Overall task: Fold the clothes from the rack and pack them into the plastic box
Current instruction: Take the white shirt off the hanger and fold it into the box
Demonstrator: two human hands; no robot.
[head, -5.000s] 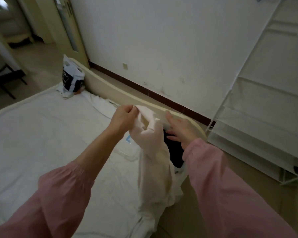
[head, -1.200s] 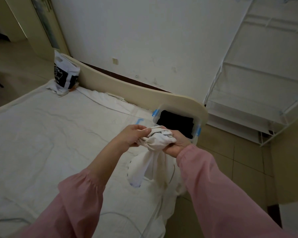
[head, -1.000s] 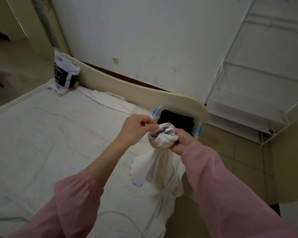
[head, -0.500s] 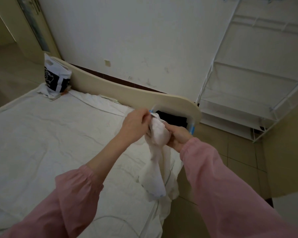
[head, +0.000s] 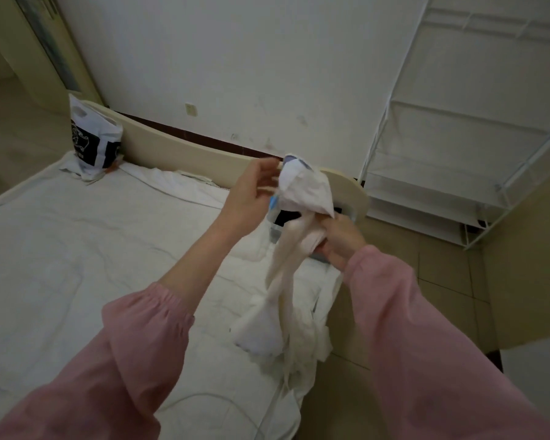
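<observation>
I hold a white garment [head: 302, 192] in the air above the bed's far right corner. My left hand [head: 251, 195] pinches its top edge, which has a blue trim. My right hand [head: 338, 239] grips it lower down in a bunch, and the loose end [head: 264, 328] hangs toward the bed. Behind the garment, mostly hidden, stands the plastic box [head: 275, 228] with blue clips and dark clothes [head: 288, 215] inside. The white clothes rack [head: 458, 128] stands against the wall at right and looks bare.
The bed [head: 77, 265] with a white sheet fills the left. A cream footboard [head: 188, 154] runs along its far side. A black-and-white plastic bag [head: 92, 141] sits at the far left corner. Tiled floor [head: 442, 281] lies to the right.
My left hand has lifted the garment's top edge up and away from my right hand, which has dropped lower. The bunched cloth has opened out and the loose end hangs longer.
</observation>
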